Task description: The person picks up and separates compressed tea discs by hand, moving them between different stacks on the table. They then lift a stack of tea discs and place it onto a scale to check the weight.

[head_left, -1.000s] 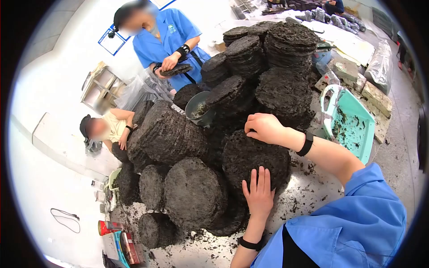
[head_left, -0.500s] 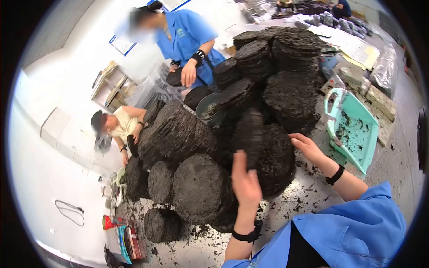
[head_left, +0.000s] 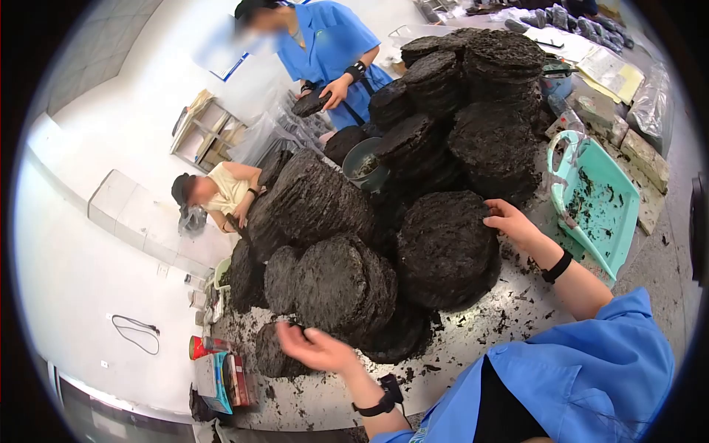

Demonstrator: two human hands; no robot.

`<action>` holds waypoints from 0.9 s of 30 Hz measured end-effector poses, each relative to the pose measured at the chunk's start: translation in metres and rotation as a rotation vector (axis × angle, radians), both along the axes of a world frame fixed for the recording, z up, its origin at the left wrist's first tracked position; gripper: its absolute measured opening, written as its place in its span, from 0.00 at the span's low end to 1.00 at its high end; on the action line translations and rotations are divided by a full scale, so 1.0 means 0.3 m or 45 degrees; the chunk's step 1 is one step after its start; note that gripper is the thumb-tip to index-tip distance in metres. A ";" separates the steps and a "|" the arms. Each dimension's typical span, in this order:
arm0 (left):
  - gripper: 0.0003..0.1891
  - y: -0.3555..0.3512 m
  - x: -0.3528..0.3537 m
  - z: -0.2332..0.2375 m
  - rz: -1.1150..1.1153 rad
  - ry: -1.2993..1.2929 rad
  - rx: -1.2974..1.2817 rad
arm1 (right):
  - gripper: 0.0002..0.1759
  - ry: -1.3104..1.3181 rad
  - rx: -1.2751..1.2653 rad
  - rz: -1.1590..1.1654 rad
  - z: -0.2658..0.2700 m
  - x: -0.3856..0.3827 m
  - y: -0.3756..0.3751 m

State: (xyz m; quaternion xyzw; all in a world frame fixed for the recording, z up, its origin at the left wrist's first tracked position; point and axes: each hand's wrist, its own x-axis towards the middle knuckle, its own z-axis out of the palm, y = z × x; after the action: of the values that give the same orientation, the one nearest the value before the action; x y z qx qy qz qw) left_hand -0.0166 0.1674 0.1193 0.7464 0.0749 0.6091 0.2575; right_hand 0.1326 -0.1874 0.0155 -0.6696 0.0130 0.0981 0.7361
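Note:
My left hand (head_left: 316, 350) is open, its fingers spread beside a small dark, round stack (head_left: 275, 356) at the lower left. No disc shows in it. The fingertips of my right hand (head_left: 511, 224) touch the upper right edge of a large stack of dark, rough, flaky discs (head_left: 447, 255), with thumb and index finger apart. Left of this stack, another thick round stack (head_left: 332, 284) leans on its side. More layered stacks (head_left: 493, 144) stand behind.
A turquoise dustpan (head_left: 602, 210) holding dark crumbs lies at the right. A green bowl (head_left: 364, 164) sits among the stacks. Across the table, a co-worker in blue (head_left: 329, 44) holds a dark disc; another person (head_left: 233, 190) is at the left. Dark flakes litter the metal tabletop (head_left: 473, 347).
My left hand has let go of a dark disc and moved left and down. My right hand stays at the large stack's edge. The whole view has shifted slightly.

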 end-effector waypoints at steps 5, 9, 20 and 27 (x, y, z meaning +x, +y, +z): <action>0.28 -0.335 0.050 -0.141 -0.771 0.676 0.211 | 0.35 -0.162 0.087 0.024 -0.011 -0.022 -0.032; 0.37 -0.341 0.187 -0.335 -0.739 0.845 -0.236 | 0.36 -0.174 0.160 0.014 -0.004 -0.066 -0.056; 0.30 -0.363 0.260 -0.318 -1.253 0.491 -1.278 | 0.37 -0.094 0.133 0.116 -0.016 -0.043 -0.056; 0.30 -0.401 0.225 -0.327 -1.392 0.479 -1.312 | 0.24 -0.958 -0.782 -0.233 0.181 -0.131 -0.004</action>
State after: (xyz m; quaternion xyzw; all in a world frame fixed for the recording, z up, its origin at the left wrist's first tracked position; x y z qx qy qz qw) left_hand 0.0508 0.0472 0.0211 0.5542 0.0123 0.1468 0.8192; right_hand 0.0932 -0.1887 0.0697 -0.8408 -0.1665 -0.2239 0.4640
